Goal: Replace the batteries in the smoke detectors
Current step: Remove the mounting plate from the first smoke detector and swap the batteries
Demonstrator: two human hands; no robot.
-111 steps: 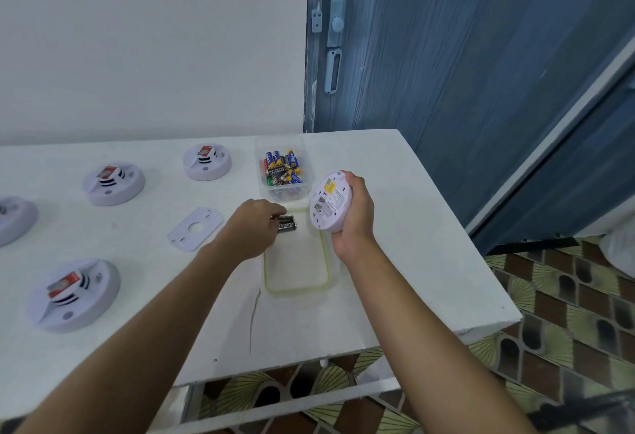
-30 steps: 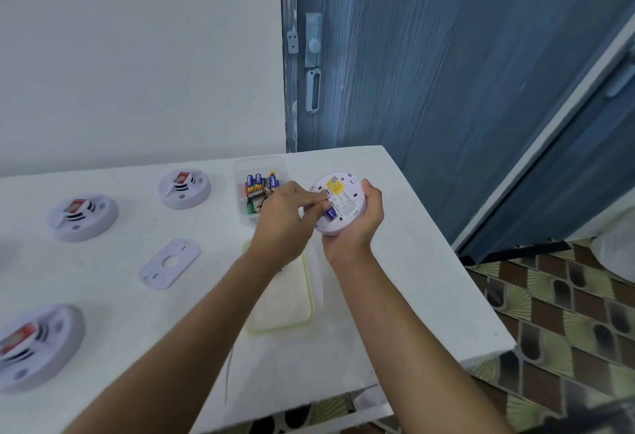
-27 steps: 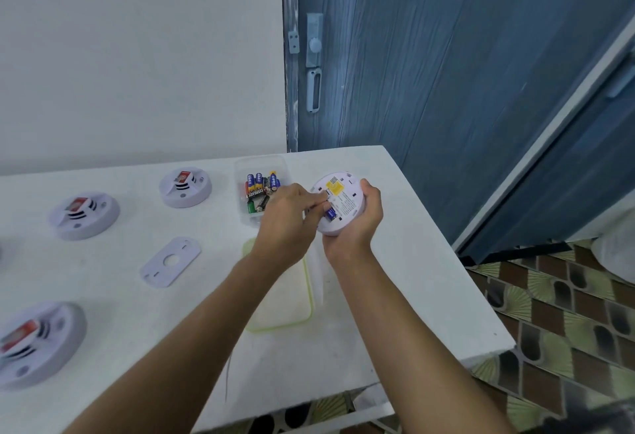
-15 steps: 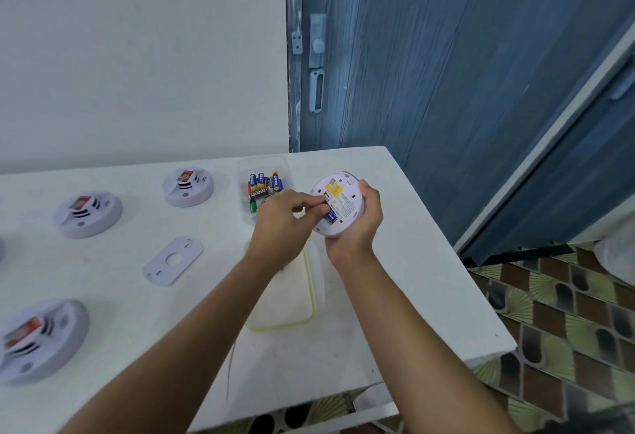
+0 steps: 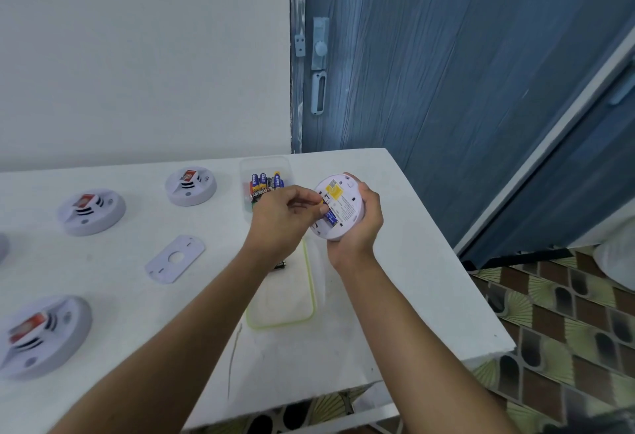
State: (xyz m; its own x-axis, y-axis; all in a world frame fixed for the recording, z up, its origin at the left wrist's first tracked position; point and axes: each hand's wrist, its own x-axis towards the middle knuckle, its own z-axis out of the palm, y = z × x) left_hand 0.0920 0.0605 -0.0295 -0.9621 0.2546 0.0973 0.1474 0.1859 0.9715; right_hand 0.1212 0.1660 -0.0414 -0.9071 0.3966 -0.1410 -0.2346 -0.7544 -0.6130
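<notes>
My right hand (image 5: 360,224) grips a round white smoke detector (image 5: 342,201), tilted with its back towards me above the table. A yellow label shows on that back. My left hand (image 5: 281,224) pinches a blue battery (image 5: 329,215) with thumb and forefinger at the detector's battery slot. Behind my left hand stands a clear tub of batteries (image 5: 264,181). Its lid (image 5: 285,299) lies flat beneath my wrists, and a dark battery (image 5: 280,265) rests on it, mostly hidden by my wrist.
Three other smoke detectors sit on the white table (image 5: 343,330): one at the back (image 5: 190,186), one left of it (image 5: 91,212), one near left (image 5: 41,335). A white mounting plate (image 5: 174,258) lies between them. The table's right edge drops to a tiled floor by a blue door (image 5: 446,72).
3.7 s ago my left hand was at the dark battery on the lid. Since then it has come up to the detector's back holding a blue battery, and has barely shifted over the last second.
</notes>
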